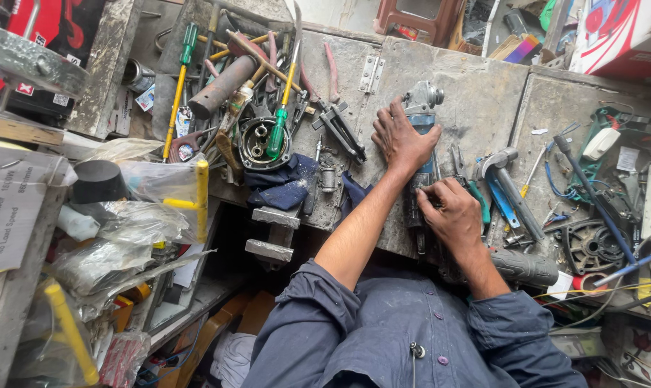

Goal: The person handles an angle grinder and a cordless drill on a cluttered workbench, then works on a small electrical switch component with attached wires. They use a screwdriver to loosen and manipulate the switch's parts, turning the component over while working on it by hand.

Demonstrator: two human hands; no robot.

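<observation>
Grip: left hand point(401, 140) lies flat, fingers spread, pressing down on the angle grinder point(420, 151) without closing round it; right hand point(451, 215) has its fingers curled together at the grinder's rear end, but whether they pinch a small part or tool cannot be told.
Grinder's place: lying lengthwise on the worn metal bench top point(476, 108), head pointing away from the person, tail near the front edge.
Progress: the grinder looks mostly assembled; work seems to be at its rear, and nothing visible shows it finished.
Grinder's look: blue body, grey metal gear head, scuffed and dusty.
Left of the grinder: a dark blue rag point(282, 185) and a green-handled screwdriver point(278, 122) amid piled tools.
Right of the grinder: a blue-handled wrench point(509, 194) and tangled wires.
</observation>
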